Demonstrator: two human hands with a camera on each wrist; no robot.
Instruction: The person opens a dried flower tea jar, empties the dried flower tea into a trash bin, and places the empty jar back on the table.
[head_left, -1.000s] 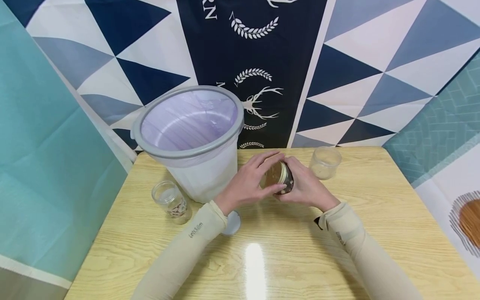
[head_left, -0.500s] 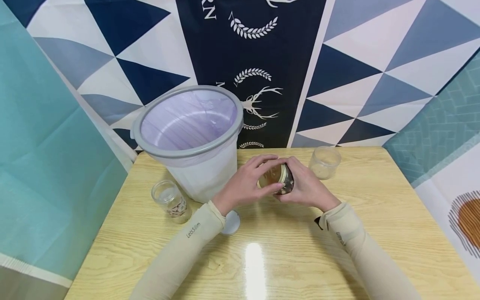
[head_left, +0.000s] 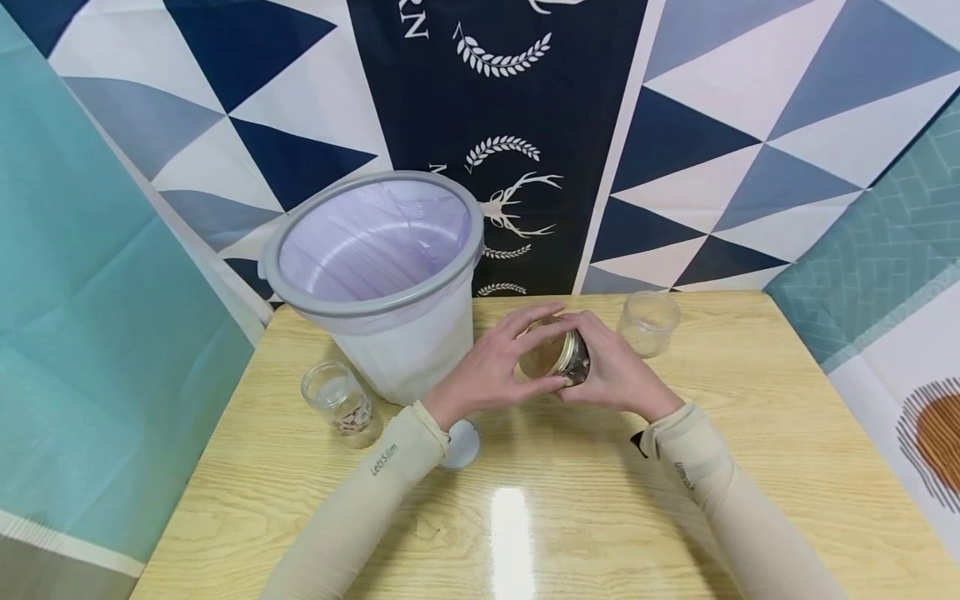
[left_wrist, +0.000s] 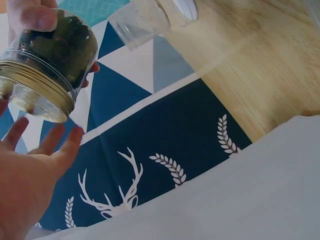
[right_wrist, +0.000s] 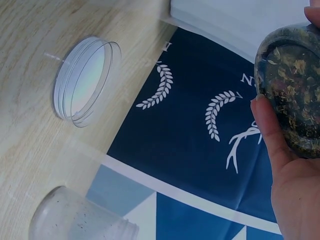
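Observation:
My hands hold a clear jar (left_wrist: 57, 50) with a gold screw lid (left_wrist: 37, 87) over the table, tilted so that the lid faces left. Dark dried leaves and petals fill the jar, seen through its base (right_wrist: 292, 85) in the right wrist view. My right hand (head_left: 615, 371) grips the jar's body. My left hand (head_left: 487, 367) curves round the lid, thumb below and index finger above. In the left wrist view, several other left fingers (left_wrist: 65, 150) spread just below the lid's rim. The left palm's contact with the lid is hidden.
A tall bin (head_left: 405, 358) with a purple liner stands behind my left hand. Left of it is a printed clear jar (head_left: 347, 408). Another clear jar (head_left: 649, 327) stands at the back right. A white disc (head_left: 462, 444) lies beside my left wrist. Patterned cloth (head_left: 675, 192) hangs behind the table.
My left hand shifts slightly round the lid, its upper fingers dipping and then rising again. The right hand keeps its grip on the jar, almost still.

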